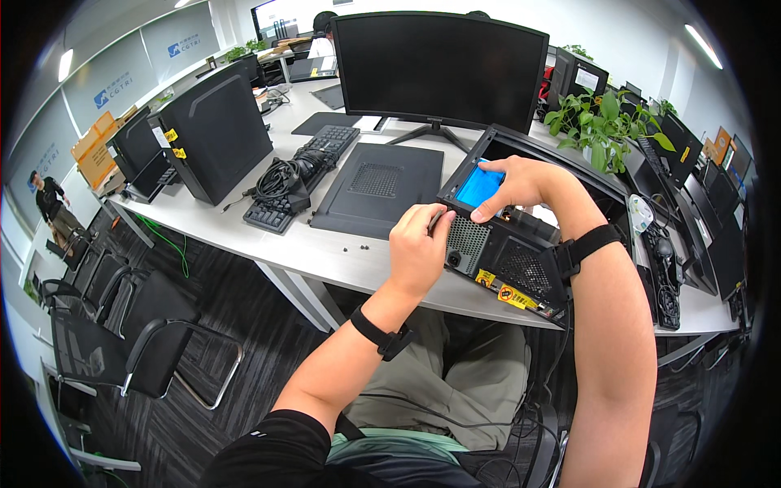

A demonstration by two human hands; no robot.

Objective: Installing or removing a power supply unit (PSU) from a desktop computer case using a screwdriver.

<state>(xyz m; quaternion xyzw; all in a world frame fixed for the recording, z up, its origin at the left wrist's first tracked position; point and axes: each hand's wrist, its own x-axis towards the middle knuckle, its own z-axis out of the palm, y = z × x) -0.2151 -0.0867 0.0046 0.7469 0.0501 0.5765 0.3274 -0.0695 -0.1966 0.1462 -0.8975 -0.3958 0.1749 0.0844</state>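
From where I'm standing, the black computer case [521, 259] is lying opened at the table's [313, 246] near edge, right of the flat side panel [382, 185]. The right hand [521, 185] is spreading over the blue-faced block [474, 189] inside the case's left corner, thumb and fingers set fairly wide. The left hand [419, 248] is closing its thumb and fingertips narrowly at that corner, beside the metal grille [470, 236]; whether they're gripping something small, I can't tell. A few small dark screws [364, 247] are lying near the table's front edge. The person seems to be working on the block's fastening; the next move is probably calling for a steady right hand and fine turning by the left.
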